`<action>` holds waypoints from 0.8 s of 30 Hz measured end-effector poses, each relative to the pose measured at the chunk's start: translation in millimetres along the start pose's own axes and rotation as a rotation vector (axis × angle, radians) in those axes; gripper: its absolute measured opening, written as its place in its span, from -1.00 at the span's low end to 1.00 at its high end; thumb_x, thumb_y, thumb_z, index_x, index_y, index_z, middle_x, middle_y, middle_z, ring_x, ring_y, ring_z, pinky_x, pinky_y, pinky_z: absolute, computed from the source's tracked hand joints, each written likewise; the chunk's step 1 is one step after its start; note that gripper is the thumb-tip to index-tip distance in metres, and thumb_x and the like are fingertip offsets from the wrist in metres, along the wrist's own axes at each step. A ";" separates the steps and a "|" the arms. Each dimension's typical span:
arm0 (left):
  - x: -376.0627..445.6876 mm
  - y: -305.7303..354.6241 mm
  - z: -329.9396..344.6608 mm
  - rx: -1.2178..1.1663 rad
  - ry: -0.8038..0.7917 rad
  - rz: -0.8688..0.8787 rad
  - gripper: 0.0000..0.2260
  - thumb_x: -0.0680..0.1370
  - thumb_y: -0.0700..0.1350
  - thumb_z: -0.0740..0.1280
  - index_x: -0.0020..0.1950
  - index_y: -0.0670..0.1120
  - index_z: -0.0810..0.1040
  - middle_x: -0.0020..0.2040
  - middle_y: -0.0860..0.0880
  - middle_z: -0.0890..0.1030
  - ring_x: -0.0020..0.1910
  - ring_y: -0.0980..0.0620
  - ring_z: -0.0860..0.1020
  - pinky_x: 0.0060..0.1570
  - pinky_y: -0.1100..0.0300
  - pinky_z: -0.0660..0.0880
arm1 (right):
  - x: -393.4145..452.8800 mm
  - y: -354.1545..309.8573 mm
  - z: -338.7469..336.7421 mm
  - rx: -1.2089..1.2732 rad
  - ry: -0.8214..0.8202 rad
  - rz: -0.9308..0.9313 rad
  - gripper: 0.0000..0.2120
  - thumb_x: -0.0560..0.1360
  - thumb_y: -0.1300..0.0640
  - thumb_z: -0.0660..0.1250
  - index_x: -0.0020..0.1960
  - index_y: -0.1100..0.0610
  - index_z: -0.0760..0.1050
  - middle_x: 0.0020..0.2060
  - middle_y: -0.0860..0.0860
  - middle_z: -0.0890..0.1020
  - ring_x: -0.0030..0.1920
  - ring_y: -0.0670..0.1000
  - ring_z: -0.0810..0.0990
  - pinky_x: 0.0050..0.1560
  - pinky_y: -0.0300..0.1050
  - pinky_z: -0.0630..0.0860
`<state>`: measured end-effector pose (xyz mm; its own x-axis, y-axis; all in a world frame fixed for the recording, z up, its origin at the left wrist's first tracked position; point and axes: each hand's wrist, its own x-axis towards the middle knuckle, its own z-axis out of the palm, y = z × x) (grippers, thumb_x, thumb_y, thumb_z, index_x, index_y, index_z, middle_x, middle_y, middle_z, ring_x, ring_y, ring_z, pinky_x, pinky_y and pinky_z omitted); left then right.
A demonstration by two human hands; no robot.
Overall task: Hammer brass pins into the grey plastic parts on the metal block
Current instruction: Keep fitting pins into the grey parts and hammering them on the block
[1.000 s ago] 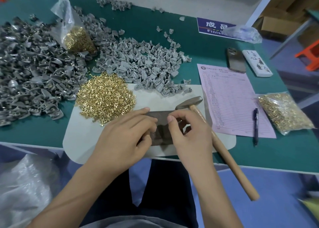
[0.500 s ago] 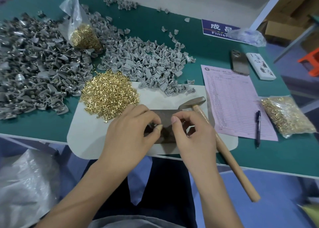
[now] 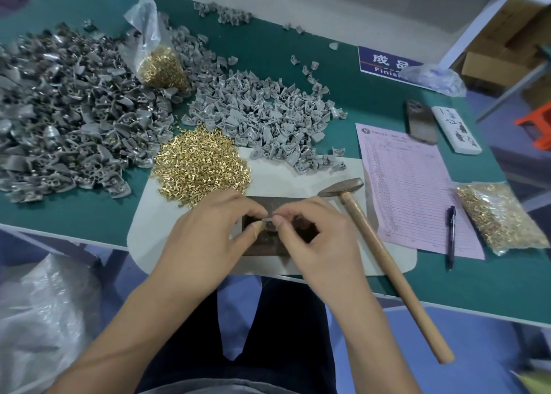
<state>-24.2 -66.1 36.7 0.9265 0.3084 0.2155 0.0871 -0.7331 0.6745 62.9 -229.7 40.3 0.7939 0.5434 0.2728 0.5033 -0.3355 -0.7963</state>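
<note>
A dark metal block (image 3: pixel 277 203) lies on a white mat (image 3: pixel 155 238) at the table's front edge. Over it my left hand (image 3: pixel 208 238) and my right hand (image 3: pixel 316 241) meet fingertip to fingertip, pinching a small grey plastic part (image 3: pixel 268 222) between them. Whether a brass pin is in the fingers is too small to tell. A loose heap of brass pins (image 3: pixel 202 164) lies just left of the block. The hammer (image 3: pixel 372 244) rests on the table to the right, its head beside the block, its wooden handle over the front edge.
Light grey parts (image 3: pixel 268 116) are heaped behind the mat, darker ones (image 3: pixel 65 116) fill the left. Bags of pins stand at the back (image 3: pixel 164 65) and far right (image 3: pixel 501 217). A pink form (image 3: pixel 411 184), pen (image 3: pixel 451 232), phone (image 3: pixel 420 122) and white box (image 3: pixel 456 129) lie right.
Both hands have stayed over the block while their fingertips closed together on the small part. The hammer has not moved.
</note>
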 end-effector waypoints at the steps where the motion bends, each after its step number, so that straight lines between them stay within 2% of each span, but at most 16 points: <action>1: 0.6 0.4 -0.7 0.009 0.005 -0.004 -0.89 0.52 -0.02 0.45 0.03 0.14 0.64 -0.06 0.22 0.54 -0.03 0.19 0.44 -0.09 0.06 0.51 | 0.6 0.0 2.4 -0.027 -0.019 -0.004 -0.92 0.50 0.19 0.47 -0.10 0.02 0.68 -0.19 -0.13 0.63 -0.07 -0.03 0.60 -0.03 -0.08 0.52; 6: 1.5 2.1 0.2 0.041 0.028 -0.008 -0.93 0.52 0.01 0.44 -0.02 0.15 0.64 -0.08 0.20 0.54 0.01 0.16 0.44 -0.12 0.06 0.50 | 3.6 1.3 4.0 -0.112 -0.035 -0.027 -0.92 0.46 0.17 0.47 -0.14 0.00 0.68 -0.23 -0.15 0.62 -0.12 -0.06 0.56 -0.08 -0.03 0.51; 9: 1.8 0.3 -0.6 0.025 0.024 -0.012 -0.94 0.52 0.01 0.44 -0.03 0.15 0.65 -0.08 0.20 0.55 0.02 0.15 0.44 -0.12 0.05 0.50 | 6.6 -0.9 5.4 -0.219 -0.024 -0.066 -0.92 0.46 0.15 0.45 -0.16 -0.01 0.69 -0.25 -0.14 0.63 -0.15 0.00 0.57 -0.11 0.05 0.51; 15: 2.8 0.0 -2.2 0.017 0.041 -0.015 -0.93 0.50 0.04 0.46 -0.04 0.17 0.70 -0.11 0.21 0.59 0.00 0.11 0.46 -0.18 0.03 0.51 | 8.0 2.3 3.7 -0.094 -0.045 0.007 -0.87 0.45 0.22 0.49 -0.16 0.00 0.72 -0.26 -0.16 0.67 -0.13 -0.06 0.60 -0.12 -0.13 0.49; 17: 2.8 0.3 -2.1 0.018 0.037 -0.018 -0.93 0.50 0.04 0.47 -0.04 0.17 0.70 -0.12 0.21 0.58 0.00 0.12 0.45 -0.18 0.04 0.50 | 8.0 3.9 4.0 -0.081 -0.037 0.016 -0.88 0.44 0.21 0.49 -0.17 0.00 0.71 -0.26 -0.16 0.66 -0.13 -0.05 0.60 -0.12 -0.13 0.48; 21: 3.1 -0.5 -2.5 0.060 0.036 -0.010 -0.93 0.50 0.01 0.49 -0.04 0.17 0.70 -0.14 0.21 0.57 -0.04 0.13 0.43 -0.25 0.10 0.46 | 6.1 3.7 12.8 -0.109 -0.016 -0.028 -0.93 0.42 0.17 0.43 -0.23 0.09 0.57 -0.28 -0.10 0.56 -0.16 0.02 0.55 -0.15 0.10 0.48; 24: 3.5 -1.4 -1.6 0.082 0.031 -0.013 -0.93 0.50 0.04 0.47 -0.03 0.19 0.69 -0.13 0.22 0.57 -0.06 0.15 0.40 -0.29 0.19 0.37 | 7.2 8.9 13.3 -0.087 -0.019 -0.024 -0.90 0.42 0.14 0.42 -0.24 0.07 0.53 -0.29 -0.09 0.56 -0.17 0.00 0.55 -0.14 0.12 0.48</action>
<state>-21.7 -63.0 37.6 0.9135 0.3360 0.2293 0.1303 -0.7757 0.6175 68.5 -218.5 28.0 0.7751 0.5664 0.2800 0.5504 -0.3876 -0.7395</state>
